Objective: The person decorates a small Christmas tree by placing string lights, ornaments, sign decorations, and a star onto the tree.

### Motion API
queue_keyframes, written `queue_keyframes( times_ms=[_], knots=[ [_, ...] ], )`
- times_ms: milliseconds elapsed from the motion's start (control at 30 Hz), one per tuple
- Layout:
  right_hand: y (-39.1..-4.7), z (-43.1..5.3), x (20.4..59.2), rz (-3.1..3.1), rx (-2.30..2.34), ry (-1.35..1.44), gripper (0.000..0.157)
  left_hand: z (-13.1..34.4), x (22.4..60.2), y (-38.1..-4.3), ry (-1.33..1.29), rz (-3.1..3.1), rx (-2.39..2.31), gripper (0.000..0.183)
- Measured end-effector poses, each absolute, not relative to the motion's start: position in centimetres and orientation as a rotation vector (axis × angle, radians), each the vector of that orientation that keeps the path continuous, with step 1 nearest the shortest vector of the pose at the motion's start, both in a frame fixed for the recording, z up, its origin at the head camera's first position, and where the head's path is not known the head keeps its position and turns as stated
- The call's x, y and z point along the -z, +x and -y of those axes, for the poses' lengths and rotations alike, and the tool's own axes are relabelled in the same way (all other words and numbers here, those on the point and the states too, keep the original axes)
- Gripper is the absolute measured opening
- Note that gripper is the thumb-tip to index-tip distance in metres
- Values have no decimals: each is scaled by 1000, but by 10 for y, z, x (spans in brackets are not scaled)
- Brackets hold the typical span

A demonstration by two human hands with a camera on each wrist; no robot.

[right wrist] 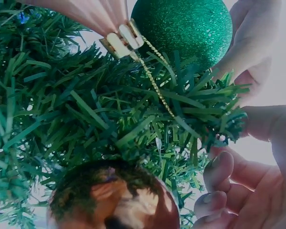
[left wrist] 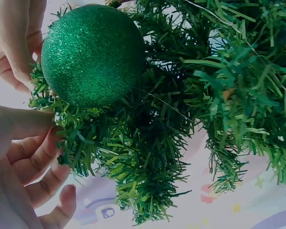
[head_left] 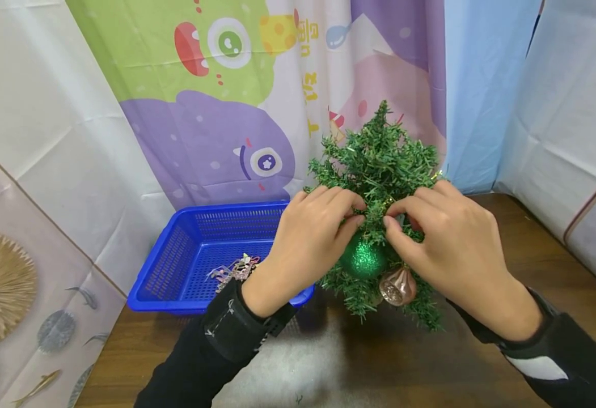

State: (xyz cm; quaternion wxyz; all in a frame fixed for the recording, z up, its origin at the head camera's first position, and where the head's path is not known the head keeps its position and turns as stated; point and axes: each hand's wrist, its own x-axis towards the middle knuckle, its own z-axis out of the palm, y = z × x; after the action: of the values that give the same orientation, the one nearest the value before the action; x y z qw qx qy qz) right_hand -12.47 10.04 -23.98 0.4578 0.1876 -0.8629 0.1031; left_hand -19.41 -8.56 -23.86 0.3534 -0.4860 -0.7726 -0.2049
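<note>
A small artificial Christmas tree (head_left: 384,153) stands on the table, and both hands are at a front branch. My left hand (head_left: 315,232) pinches the branch tip (left wrist: 78,138) between thumb and forefinger. Opposite it, my right hand (head_left: 446,238) pinches the same tip with its thumb and forefinger. Just below the fingers hangs a glittery green ball (head_left: 365,258). Lower on the tree is a rose-gold ornament (head_left: 398,286), whose gold cap and cord (right wrist: 155,86) show in the right wrist view. A shiny copper ball (right wrist: 117,202) also hangs near the right hand.
To the left, a blue plastic basket (head_left: 165,272) holds a small pile of ornaments with strings (head_left: 233,271), partly covered by the left forearm. Behind the tree hangs a cartoon-printed curtain (head_left: 216,136). The wooden table (head_left: 527,249) meets a pale cloth wall on the right.
</note>
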Motion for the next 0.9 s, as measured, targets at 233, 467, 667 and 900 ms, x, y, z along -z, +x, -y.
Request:
queue_keyframes(
  times_ms=[233, 467, 667, 900],
  knots=[
    [-117, -105, 249, 2119, -303, 445, 5, 97, 246, -187, -1245, 1960, 566, 5],
    [-109, -107, 258, 2083, -335, 451, 14, 102, 253, -182, -1233, 1960, 591, 6],
    [-102, -107, 265, 2057, -347, 489, 28, 105, 263, -175, -1225, 1949, 600, 5],
    [-96, -98, 277, 1976, -363, 550, 36, 108, 275, -164, -1248, 1946, 607, 5]
  ],
)
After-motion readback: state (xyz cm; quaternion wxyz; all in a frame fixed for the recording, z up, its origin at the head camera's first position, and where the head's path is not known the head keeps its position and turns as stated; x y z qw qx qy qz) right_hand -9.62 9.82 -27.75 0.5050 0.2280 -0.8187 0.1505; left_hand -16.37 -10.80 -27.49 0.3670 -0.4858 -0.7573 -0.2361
